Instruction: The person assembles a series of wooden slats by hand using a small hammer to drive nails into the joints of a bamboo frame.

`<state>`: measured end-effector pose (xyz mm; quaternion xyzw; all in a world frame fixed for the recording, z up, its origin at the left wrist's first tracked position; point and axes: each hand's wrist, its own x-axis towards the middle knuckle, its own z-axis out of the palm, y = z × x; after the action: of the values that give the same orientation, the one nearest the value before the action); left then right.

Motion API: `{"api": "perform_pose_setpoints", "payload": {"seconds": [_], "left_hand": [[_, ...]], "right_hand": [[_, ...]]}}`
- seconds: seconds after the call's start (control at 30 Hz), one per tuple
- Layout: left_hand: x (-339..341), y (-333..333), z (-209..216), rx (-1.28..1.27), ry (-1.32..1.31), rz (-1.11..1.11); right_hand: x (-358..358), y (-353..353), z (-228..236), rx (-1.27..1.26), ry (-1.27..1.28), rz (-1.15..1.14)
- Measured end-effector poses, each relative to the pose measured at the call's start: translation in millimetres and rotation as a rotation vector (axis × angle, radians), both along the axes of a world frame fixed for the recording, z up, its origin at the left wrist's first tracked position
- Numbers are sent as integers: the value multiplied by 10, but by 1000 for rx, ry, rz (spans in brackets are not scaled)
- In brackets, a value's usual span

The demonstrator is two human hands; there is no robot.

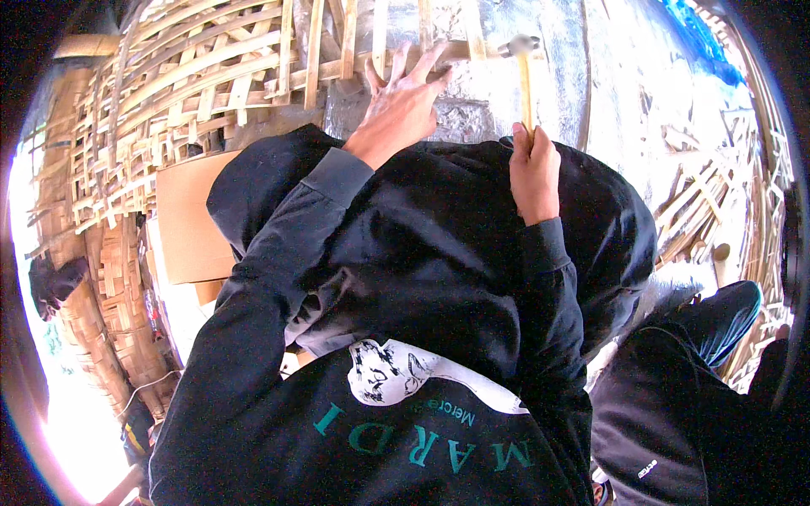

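Note:
My right hand (536, 174) is closed round the lower end of a hammer (527, 88). The hammer has a pale wooden handle, and its dark metal head points away from me, level with the far edge of the bamboo work. Further left, my left hand (403, 108) reaches forward with its fingers spread. Its fingertips lie at a horizontal bamboo strip (460, 51) along the edge of a woven bamboo lattice (202, 63). Whether those fingers press on the strip or only hover over it, I cannot tell. Both wrists rest near my bent knees in dark trousers.
A cardboard box (192, 215) stands by my left knee. Loose bamboo strips (704, 198) lie in a heap to the right, with a blue sheet (704, 38) beyond. Another person's dark-clothed leg (658, 413) is close on my right. Woven bamboo panels (122, 278) rise at the left.

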<state>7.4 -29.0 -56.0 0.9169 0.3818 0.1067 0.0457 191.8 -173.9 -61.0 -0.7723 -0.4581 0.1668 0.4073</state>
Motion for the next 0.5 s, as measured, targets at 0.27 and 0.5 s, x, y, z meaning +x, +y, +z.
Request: {"api": "perform_pose_setpoints", "payload": {"seconds": [0.27, 0.5], "left_hand": [[-9, -1, -25, 39, 10, -20], [-97, 142, 78, 16, -206, -163]], "right_hand": [[37, -3, -10, 32, -26, 12], [-99, -19, 137, -40, 110, 120]]}}
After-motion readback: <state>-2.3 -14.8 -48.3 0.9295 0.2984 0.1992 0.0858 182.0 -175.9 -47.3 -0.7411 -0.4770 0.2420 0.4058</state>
